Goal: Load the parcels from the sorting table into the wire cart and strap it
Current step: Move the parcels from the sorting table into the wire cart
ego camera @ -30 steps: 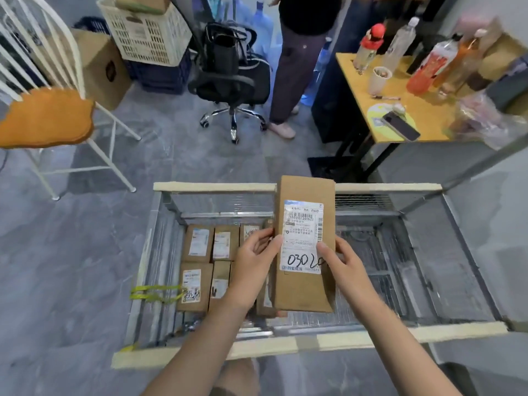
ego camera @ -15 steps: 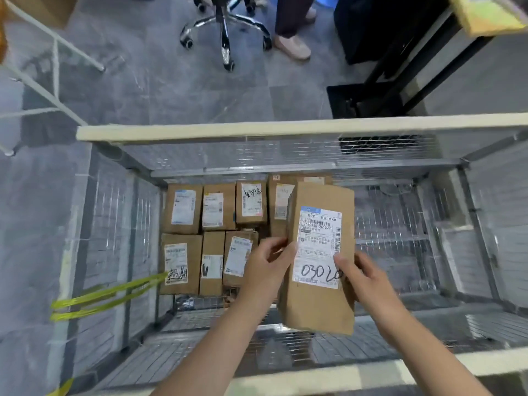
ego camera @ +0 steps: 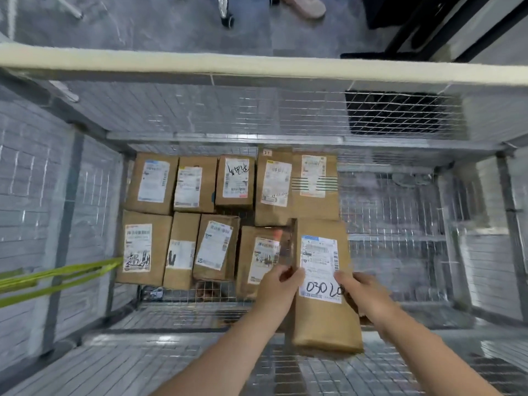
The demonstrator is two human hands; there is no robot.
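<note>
I look straight down into the wire cart (ego camera: 257, 67). A brown cardboard parcel (ego camera: 323, 318) with a white label marked "03020" hangs low inside it, to the right of the stacked parcels. My left hand (ego camera: 278, 284) grips its left edge and my right hand (ego camera: 363, 290) grips its right edge. Several brown labelled parcels (ego camera: 197, 184) stand in two rows on the cart floor, filling its left and middle part. The parcel I hold sits right beside the front row's right-hand parcel (ego camera: 260, 261); whether they touch is unclear.
The cart's bare mesh floor (ego camera: 400, 224) shows to the right of the rows. A yellow-green strap (ego camera: 54, 275) runs through the cart's left wall. Beyond the padded far rim lie grey floor tiles, a chair castor (ego camera: 227, 21), a person's shoe (ego camera: 305, 7) and dark table legs (ego camera: 405, 32).
Both hands have lowered the parcel deeper into the cart, down beside the front row. My head has tilted further down, so the room beyond the cart has left the view.
</note>
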